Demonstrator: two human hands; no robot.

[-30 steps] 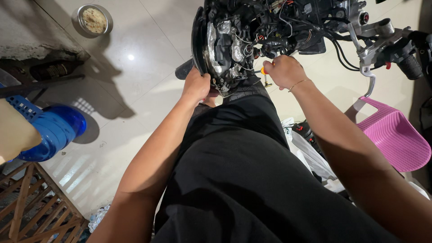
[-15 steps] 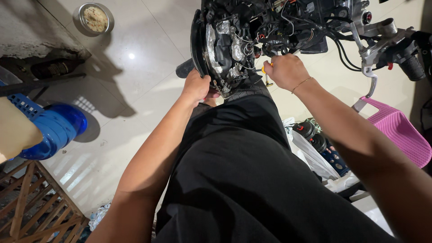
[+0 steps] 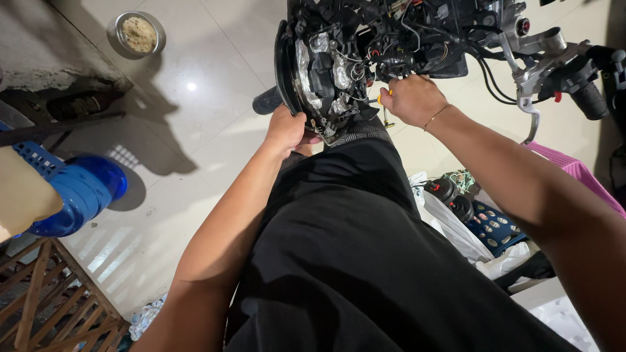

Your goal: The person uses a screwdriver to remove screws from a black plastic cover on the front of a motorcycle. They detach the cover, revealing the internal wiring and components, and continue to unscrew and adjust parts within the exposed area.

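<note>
Since the earlier frame my right hand (image 3: 412, 99) has shifted up toward the headlight assembly (image 3: 326, 75), clenched on a small yellow-handled tool (image 3: 385, 112). My left hand (image 3: 287, 130) grips its lower rim, seemingly to steady it.

Left hand (image 3: 287, 130) fingertips hidden behind rim of black round headlight housing (image 3: 319, 65). Right hand (image 3: 412, 101) covers most of yellow-handled tool (image 3: 385, 112); tip unseen. Pink plastic basket (image 3: 590, 179) half behind right forearm. Blue plastic stool (image 3: 72, 189) cut by left edge.

Bare forearms, black trousers (image 3: 365, 261), thin bracelet (image 3: 435, 116) on right wrist
</note>
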